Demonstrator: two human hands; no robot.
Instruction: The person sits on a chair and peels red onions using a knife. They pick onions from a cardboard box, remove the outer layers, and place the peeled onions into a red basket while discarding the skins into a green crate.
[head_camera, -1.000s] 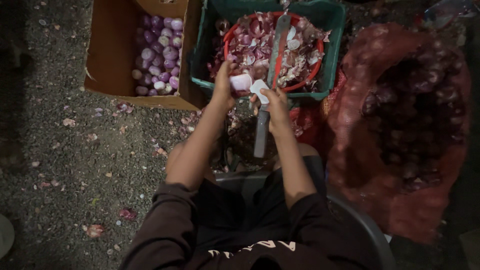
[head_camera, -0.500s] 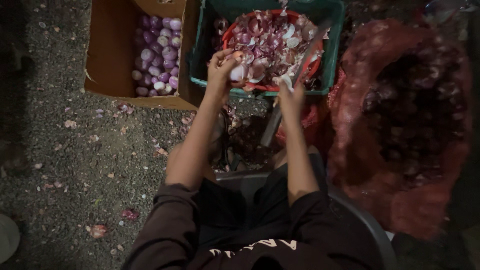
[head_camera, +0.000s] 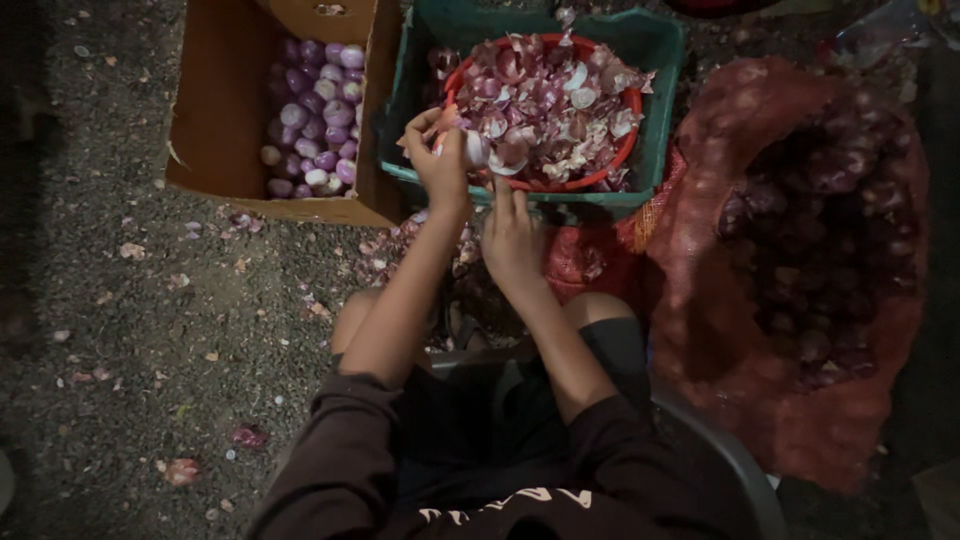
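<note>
My left hand (head_camera: 438, 165) is raised at the near rim of a red bowl (head_camera: 634, 112) and grips a pale, partly peeled onion (head_camera: 474, 148). My right hand (head_camera: 510, 232) sits just below it, back toward me, fingers together and pointing up at the onion. Whatever lies under that palm is hidden. The bowl is heaped with purple and white onion skins (head_camera: 550, 100) and stands inside a green plastic crate (head_camera: 662, 60).
A cardboard box (head_camera: 215, 110) of peeled purple onions (head_camera: 315, 110) stands at the left. A large red mesh sack (head_camera: 800, 250) of unpeeled onions lies open at the right. Loose skins litter the gravel ground (head_camera: 130, 300). I sit on a grey chair (head_camera: 725, 455).
The long knife seen across the bowl earlier is out of sight now. My right hand has dropped toward me from the bowl's rim, while my left still holds the onion there.
</note>
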